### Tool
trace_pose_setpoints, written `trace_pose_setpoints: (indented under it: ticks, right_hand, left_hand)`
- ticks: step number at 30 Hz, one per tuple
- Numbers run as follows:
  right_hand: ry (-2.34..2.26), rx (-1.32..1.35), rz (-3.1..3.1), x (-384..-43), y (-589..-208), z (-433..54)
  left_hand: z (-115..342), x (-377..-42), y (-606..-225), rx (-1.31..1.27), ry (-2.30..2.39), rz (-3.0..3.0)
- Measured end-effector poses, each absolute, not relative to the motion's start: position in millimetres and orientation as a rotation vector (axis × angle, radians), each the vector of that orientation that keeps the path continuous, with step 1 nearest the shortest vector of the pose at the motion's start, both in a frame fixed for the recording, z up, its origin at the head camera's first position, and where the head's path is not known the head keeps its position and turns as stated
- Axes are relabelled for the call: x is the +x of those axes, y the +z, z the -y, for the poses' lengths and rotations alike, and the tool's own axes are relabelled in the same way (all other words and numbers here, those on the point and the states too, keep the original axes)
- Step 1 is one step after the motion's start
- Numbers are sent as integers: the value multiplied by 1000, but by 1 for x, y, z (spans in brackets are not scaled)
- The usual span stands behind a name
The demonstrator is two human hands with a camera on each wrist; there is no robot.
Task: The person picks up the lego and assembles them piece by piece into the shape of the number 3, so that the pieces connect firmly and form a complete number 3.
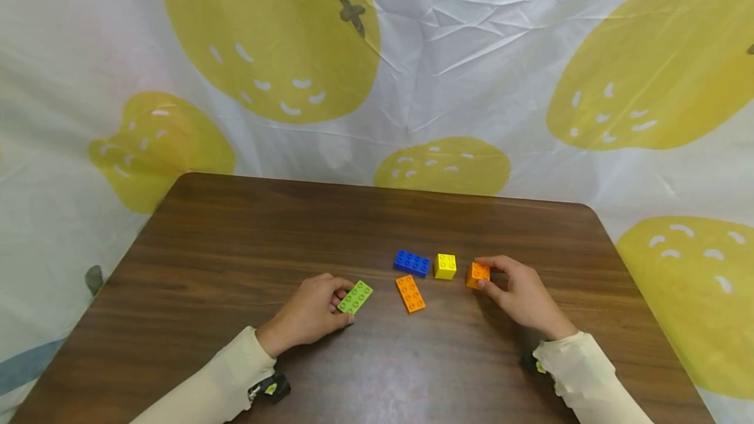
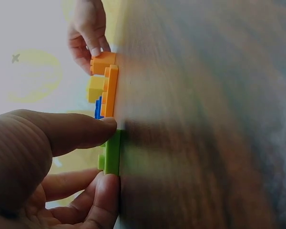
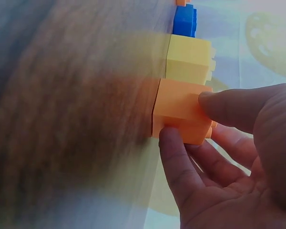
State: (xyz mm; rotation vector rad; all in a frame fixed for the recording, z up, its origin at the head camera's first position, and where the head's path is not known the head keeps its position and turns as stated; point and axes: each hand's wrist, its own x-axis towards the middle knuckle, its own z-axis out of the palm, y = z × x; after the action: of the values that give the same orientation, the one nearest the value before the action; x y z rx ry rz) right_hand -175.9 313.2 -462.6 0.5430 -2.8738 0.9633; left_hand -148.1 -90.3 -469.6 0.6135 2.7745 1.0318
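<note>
We pinch the flat green brick [image 1: 355,297] with our left hand [image 1: 310,313], its long axis slanting toward the blue brick [image 1: 412,263], while our right hand [image 1: 518,295] grips the orange cube [image 1: 478,275].

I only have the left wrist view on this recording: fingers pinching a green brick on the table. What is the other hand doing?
Observer: The right hand pinches a small orange cube, thumb and fingers on opposite sides; the cube sits on the table.
Operator: What lies between the two hands?
Observer: From above, a flat orange brick lies next to the green brick, with a blue brick and a yellow cube behind it.
Operator: Do any of them touch?
Observer: No, from above all five lie apart, none stacked.
Operator: And my green one?
Observer: The left hand holds it by its near end.
</note>
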Motion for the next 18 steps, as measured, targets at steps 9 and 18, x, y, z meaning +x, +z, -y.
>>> trace_pose_setpoints:
  ticks: [9,18]
  right_hand:
    - [993,549,2825,-174,-462,-313]
    - [1049,553,2803,-167,-453,-308]
  left_hand:
    - [91,-148,-471,648,1052,-2769]
    - [92,-148,-473,687,1061,-2756]
